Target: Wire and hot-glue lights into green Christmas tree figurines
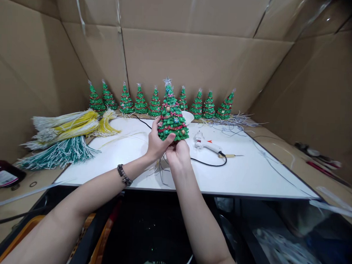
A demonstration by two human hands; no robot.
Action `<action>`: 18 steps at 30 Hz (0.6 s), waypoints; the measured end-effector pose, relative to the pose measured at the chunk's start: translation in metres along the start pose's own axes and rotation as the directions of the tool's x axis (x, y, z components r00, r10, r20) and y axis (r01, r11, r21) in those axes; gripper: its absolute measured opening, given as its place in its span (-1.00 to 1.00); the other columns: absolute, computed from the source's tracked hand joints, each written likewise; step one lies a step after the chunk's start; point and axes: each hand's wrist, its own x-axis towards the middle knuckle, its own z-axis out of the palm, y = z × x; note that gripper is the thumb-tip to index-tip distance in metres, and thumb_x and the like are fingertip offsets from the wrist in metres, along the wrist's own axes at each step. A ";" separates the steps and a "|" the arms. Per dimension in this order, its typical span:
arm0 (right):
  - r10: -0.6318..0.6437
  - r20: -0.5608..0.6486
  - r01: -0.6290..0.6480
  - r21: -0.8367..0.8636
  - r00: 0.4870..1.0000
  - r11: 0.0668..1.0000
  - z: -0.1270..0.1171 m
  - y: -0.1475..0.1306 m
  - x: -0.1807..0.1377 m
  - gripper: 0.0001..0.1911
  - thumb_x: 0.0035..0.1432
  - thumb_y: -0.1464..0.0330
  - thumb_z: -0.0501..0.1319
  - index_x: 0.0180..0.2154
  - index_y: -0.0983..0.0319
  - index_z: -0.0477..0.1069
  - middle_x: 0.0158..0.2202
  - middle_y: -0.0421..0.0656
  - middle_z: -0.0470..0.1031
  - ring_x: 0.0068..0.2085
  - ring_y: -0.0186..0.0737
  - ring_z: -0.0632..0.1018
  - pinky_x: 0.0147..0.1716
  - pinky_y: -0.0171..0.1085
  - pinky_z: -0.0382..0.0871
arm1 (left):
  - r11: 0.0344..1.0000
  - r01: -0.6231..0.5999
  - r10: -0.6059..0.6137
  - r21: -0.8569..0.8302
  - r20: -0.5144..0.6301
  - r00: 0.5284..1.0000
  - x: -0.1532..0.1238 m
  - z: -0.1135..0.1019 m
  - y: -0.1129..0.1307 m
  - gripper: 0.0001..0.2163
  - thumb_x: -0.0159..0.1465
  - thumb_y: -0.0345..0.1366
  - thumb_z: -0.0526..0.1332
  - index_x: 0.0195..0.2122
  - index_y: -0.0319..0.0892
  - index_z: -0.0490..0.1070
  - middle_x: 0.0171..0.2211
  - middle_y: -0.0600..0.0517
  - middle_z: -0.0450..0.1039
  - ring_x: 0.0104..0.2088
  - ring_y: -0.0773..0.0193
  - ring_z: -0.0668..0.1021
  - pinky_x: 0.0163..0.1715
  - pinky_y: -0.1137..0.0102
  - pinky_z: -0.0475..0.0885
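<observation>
A small green Christmas tree ornament point(172, 116) with red garland, baubles and a clear star on top is held upright above the white board. My left hand point(158, 143) wraps around its lower left side, thumb across the front of the base. From below, my right hand point(178, 151) grips the underside, its fingers partly hidden behind the wrist and the tree. Thin wires point(162, 174) hang down beneath the hands. To the right of them a white glue gun point(209, 144) lies on the board, its black cord running back under my right wrist.
Several similar trees point(140, 100) line the cardboard back wall. Bundles of yellow and white wires point(67, 127) and green wires point(61, 154) lie at left, near a dark bottle point(5, 173). Loose pale strands point(237, 121) lie at right, and a thin pointed tool point(230, 155) beside the glue gun.
</observation>
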 end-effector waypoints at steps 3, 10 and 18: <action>0.025 0.010 -0.025 -0.003 1.000 1.000 -0.001 -0.002 0.003 -0.72 0.09 0.59 0.06 -0.26 0.21 0.47 -0.37 -0.23 0.61 -0.26 -0.29 0.64 -0.06 -0.27 0.58 | 0.996 -0.046 0.047 0.074 -0.009 0.999 0.000 0.000 0.000 -0.05 -0.08 0.36 0.30 0.18 -0.21 0.20 0.06 -0.24 0.47 0.09 -0.13 0.53 0.08 0.08 0.43; 0.108 0.037 -0.107 -0.011 0.993 0.994 -0.001 -0.006 0.006 -0.71 0.07 0.57 0.05 -0.28 0.24 0.49 -0.34 -0.16 0.63 -0.26 -0.27 0.64 -0.16 -0.31 0.60 | 0.996 -0.053 0.054 0.074 -0.019 0.998 -0.004 0.000 0.004 -0.13 -0.02 0.27 0.34 0.20 -0.16 0.18 0.04 -0.20 0.48 0.05 -0.09 0.56 0.05 0.11 0.45; 0.138 0.070 -0.137 -0.021 0.988 0.990 0.000 -0.007 0.008 -0.78 0.04 0.53 0.07 -0.34 0.26 0.47 -0.33 -0.10 0.61 -0.29 -0.21 0.63 -0.22 -0.23 0.62 | 0.995 -0.029 0.033 0.091 -0.049 0.998 -0.007 0.001 0.004 -0.09 -0.06 0.23 0.38 0.21 -0.17 0.14 0.05 -0.22 0.46 0.07 -0.10 0.54 0.08 0.09 0.43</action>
